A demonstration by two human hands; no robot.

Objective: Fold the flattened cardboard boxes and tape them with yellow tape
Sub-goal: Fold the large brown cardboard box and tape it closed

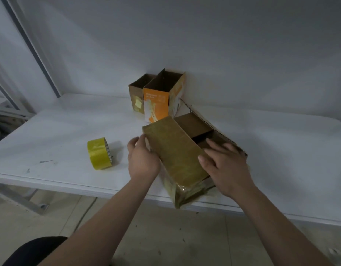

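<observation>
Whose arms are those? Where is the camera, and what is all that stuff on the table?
There is no machine here. The camera sits on a person's head and looks down, so you see their own two arms, just as you see yours when you look down.

On the white table lies a cardboard box covered in yellowish tape. It pokes a little over the near edge. The left hand holds its left edge. The right hand rests across its right side, fingers spread.

A roll of yellow tape stands to the left, and nobody is touching it. At the back, by the wall, stand an orange box and a plain box, both open on top.
</observation>
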